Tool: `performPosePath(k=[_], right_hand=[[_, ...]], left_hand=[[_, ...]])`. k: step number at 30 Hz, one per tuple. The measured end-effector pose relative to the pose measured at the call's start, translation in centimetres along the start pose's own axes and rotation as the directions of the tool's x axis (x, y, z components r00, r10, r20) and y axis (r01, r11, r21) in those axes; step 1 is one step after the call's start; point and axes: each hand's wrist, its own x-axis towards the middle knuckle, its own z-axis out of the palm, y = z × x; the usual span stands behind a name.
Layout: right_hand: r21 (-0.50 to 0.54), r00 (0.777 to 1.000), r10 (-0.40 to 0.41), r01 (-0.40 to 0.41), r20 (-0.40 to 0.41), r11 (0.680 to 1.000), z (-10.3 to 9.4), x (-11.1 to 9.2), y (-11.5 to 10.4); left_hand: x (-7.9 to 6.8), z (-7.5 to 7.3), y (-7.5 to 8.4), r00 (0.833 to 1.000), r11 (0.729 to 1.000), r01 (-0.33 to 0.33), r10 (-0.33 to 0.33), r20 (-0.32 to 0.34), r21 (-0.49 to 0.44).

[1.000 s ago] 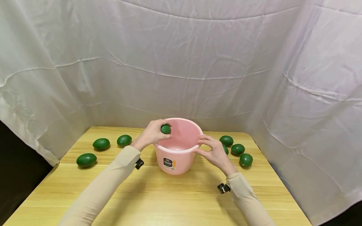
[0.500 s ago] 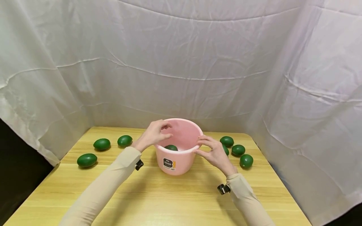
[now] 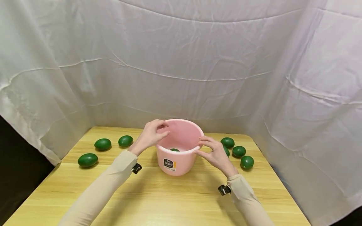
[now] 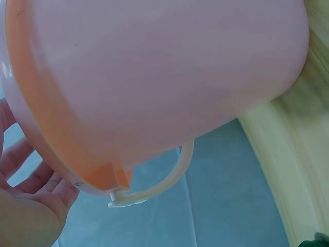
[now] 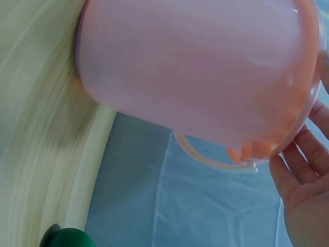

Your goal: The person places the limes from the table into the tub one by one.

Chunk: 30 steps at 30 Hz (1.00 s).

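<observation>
Pale, creased cloth [image 3: 181,56] hangs around a wood-grained bench [image 3: 169,201]. Near its back edge stands a pink bucket [image 3: 186,161], upright, its label [image 3: 169,164] facing the person. Low inside it sits a green fruit [image 3: 174,149], only its top showing above the near rim.

Judging by the gloss, the fruit should be firm, smooth and a little slippery, best taken round its middle between thumb and fingers. As for the bucket, it looks like thin, light plastic, stiff enough to hold by opposite sides of the rim; both wrist views also show a curved handle [image 4: 167,182] hanging below the rim.

At the left rim, the left hand [image 3: 150,135] has thumb and fingers parted, with nothing between them. Loosely spread fingers of the right hand [image 3: 215,153] seem to touch the right rim.

Farther out, three more fruits [image 3: 87,160] lie left of the bucket, and a cluster of four [image 3: 239,151] right of it, one partly hidden behind the right hand.
</observation>
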Motion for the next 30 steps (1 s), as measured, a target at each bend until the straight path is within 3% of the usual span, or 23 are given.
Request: performPosePath(k=[16,22,30], right_hand=[[-0.009,1.0,0.014,-0.014,-0.013,1.0,0.1,0.0,-0.2],[-0.01,1.0,0.02,-0.02,-0.011,1.0,0.2,-0.1,-0.1],[-0.004,1.0,0.013,-0.013,-0.009,1.0,0.2,0.0,-0.1]], left_hand=[[-0.7,-1.0,-0.4,0.999,0.996,0.024,-0.028,-0.038,-0.088],[-1.2,-1.6,-1.2,0.996,0.997,0.029,-0.035,-0.082,-0.076],[-2.0,-2.3,-2.2,0.981,0.997,0.033,-0.046,-0.191,-0.067]])
